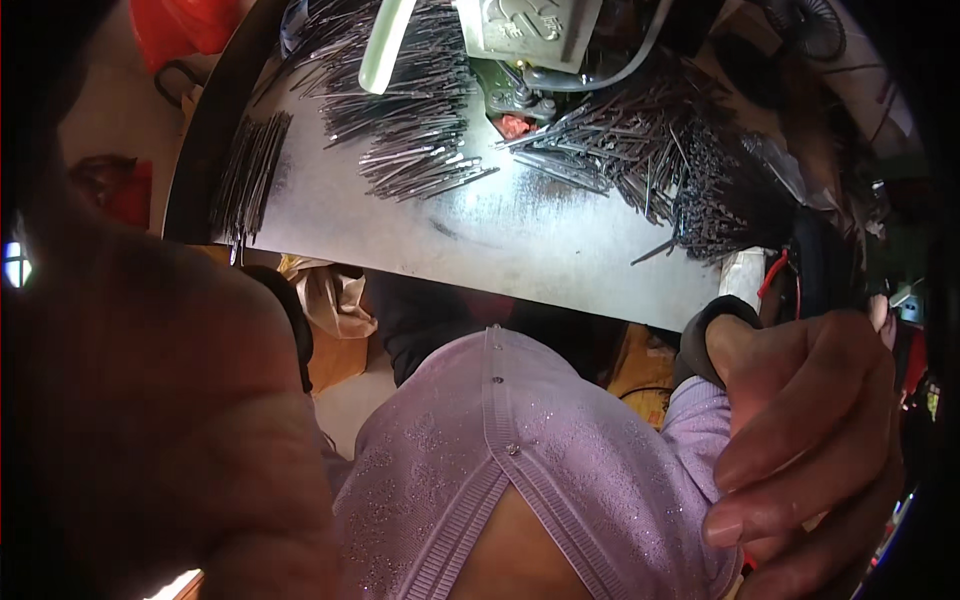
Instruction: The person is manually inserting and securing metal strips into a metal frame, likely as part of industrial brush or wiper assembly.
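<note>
Both my hands are raised close to the camera. My left hand (170, 400) is large, dark and blurred at the left; its fingers are hidden, so its grip does not show. At the right, my right hand (810, 430) has its fingers loosely bent and slightly apart, the tips free, with no object seen in them; its thumb is hidden. Neither hand touches the metal worktable (560, 250). On the table lie many thin dark metal rods: a small bundle (252, 175) at the left, a larger row (415, 130) in the middle and a tangled heap (690, 165) at the right.
At the table's back stands a machine with a light metal housing (530, 35), a grey hose and a pale green handle (386, 45). Brown paper packaging (330, 300) sits below the table's front edge. A red bag (185, 30) is at the far left, a wheel (805, 25) at the far right.
</note>
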`<state>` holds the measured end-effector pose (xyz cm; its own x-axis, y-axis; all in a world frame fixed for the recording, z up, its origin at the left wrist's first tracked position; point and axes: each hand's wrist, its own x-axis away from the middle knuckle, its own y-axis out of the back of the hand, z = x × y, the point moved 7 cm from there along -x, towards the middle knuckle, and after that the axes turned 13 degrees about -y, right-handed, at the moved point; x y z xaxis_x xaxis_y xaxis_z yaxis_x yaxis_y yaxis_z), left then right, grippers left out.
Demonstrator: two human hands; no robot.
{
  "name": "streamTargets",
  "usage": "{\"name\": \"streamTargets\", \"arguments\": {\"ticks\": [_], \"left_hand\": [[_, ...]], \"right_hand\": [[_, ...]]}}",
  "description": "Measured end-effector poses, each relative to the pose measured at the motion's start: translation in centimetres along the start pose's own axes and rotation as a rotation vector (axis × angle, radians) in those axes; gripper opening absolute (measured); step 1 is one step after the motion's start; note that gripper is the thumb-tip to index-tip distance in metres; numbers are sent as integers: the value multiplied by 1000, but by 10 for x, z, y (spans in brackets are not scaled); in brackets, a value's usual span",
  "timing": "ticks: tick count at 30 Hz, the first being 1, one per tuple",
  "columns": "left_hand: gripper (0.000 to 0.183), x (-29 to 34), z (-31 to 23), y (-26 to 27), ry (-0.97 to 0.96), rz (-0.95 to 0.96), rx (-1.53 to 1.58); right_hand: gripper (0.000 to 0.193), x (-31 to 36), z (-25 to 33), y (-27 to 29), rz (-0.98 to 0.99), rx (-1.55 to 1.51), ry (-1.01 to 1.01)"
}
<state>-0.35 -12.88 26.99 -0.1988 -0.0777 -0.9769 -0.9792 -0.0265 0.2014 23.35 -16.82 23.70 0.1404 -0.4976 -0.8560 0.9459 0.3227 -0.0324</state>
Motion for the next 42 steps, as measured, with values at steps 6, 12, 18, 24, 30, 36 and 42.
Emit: {"name": "streamTargets", "arguments": {"ticks": [6, 12, 18, 24, 30, 36, 42], "left_hand": [[15, 12, -23, -1, -111, 147, 113], [15, 29, -39, -38, -209, 273, 230], [16, 28, -21, -94, -113, 271, 257], [18, 29, -12, -122, -27, 271, 247], [20, 30, 19, -62, 15, 256, 213], [21, 32, 14, -130, 0, 206, 215], [23, 21, 22, -111, -61, 106, 144]], "right_hand": [[9, 24, 12, 10, 137, -155, -37], [9, 67, 48, 68, 272, -332, -80], [11, 65, 3, 35, 345, -481, -117], [10, 86, 16, 85, 250, -429, -279], [8, 70, -9, 88, 201, -358, -413], [7, 57, -19, 78, 159, -210, -529], [7, 22, -35, 40, 205, -49, -598]]}}
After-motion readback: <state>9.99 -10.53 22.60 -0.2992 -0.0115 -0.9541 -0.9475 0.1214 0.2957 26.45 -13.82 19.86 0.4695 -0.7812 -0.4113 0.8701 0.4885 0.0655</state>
